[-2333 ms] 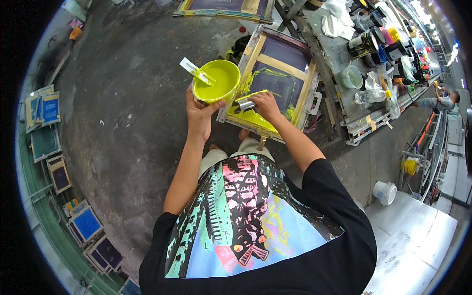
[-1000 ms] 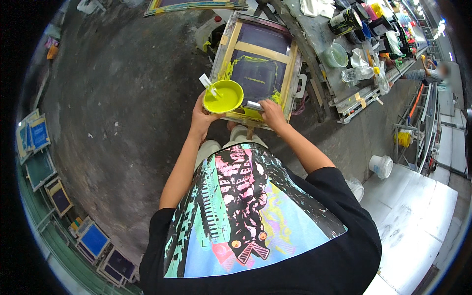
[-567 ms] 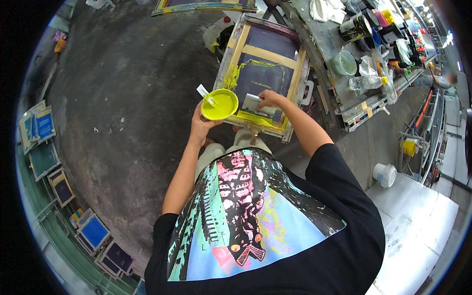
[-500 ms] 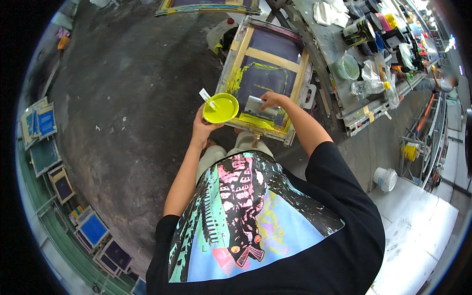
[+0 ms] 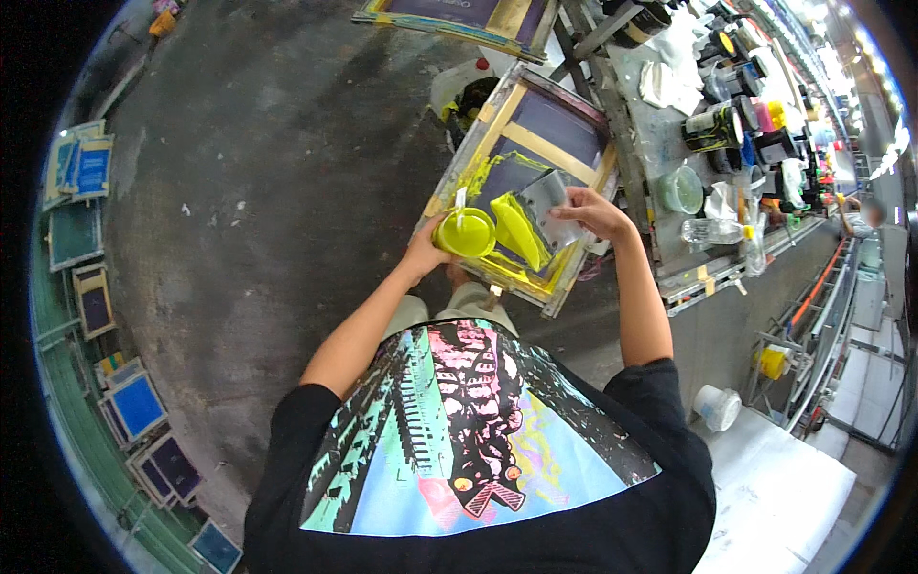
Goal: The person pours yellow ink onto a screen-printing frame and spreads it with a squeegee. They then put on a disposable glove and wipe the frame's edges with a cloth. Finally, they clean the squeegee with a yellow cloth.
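Observation:
My left hand [image 5: 424, 251] is closed round a small tub [image 5: 466, 251] of bright yellow-green ink, held over the near left corner of a screen-printing frame [image 5: 535, 143]. A white stick [image 5: 460, 203] stands up out of the tub. In my right hand [image 5: 595, 212], fingers and thumb pinch a wide grey scraper [image 5: 546, 196]. Thick yellow ink [image 5: 517, 231] coats its lower edge, which is turned toward the tub. The scraper is tilted above the frame's near half. Yellow smears mark the dark mesh, and tan tape runs along and across it.
On the right, a long bench [image 5: 639, 124] carries ink cans, a clear bucket [image 5: 681, 189], a plastic bottle [image 5: 712, 231] and white rags [image 5: 669, 88]. Another screen [image 5: 459, 21] lies beyond the frame. Several screens lean along the far left. A white bucket [image 5: 717, 408] stands at lower right.
My right hand has raised and turned the scraper, bringing its ink-laden edge up off the mesh toward the tub. The tub stays in my left hand, and the whole view has shifted.

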{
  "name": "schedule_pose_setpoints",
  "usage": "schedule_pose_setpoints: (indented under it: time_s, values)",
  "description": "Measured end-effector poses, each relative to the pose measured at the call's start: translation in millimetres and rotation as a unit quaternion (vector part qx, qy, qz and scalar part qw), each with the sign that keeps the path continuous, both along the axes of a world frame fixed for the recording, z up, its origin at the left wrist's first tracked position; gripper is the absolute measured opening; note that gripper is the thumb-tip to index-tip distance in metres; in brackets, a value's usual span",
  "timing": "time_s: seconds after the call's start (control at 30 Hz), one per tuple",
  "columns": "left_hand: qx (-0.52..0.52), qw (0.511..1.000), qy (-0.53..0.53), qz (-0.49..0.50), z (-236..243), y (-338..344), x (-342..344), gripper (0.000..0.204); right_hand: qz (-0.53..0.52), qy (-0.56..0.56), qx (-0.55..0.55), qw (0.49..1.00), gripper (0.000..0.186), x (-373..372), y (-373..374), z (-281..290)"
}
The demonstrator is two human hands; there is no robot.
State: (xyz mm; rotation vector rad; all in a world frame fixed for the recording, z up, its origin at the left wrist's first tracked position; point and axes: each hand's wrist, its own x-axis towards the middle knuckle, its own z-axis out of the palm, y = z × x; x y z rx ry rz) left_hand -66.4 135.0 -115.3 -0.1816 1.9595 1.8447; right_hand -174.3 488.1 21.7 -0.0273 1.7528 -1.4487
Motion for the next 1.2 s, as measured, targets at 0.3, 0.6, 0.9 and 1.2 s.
schedule_pose_setpoints:
  time_s: [0.3, 0.6, 0.9, 1.2]
  values:
    - [0.333, 0.939, -0.025, -0.076, 95, 77, -49, 0.100, -0.283, 0.421, 0.138, 0.851, 0.026, 111, -47, 138]
    - [0.365, 0.931, 0.004, -0.017, 201, 85, -58, 0.093, -0.410, 0.551, 0.151, 0.710, 0.035, 140, -59, 135]
    - [0.379, 0.920, 0.036, 0.088, 219, 86, -60, 0.087, -0.291, 0.661, 0.198, 0.663, 0.032, 135, -94, 141]
    - [0.312, 0.939, 0.084, 0.120, 235, 70, -52, 0.075, -0.251, 0.678, 0.208, 0.659, 0.038, 131, -77, 128]
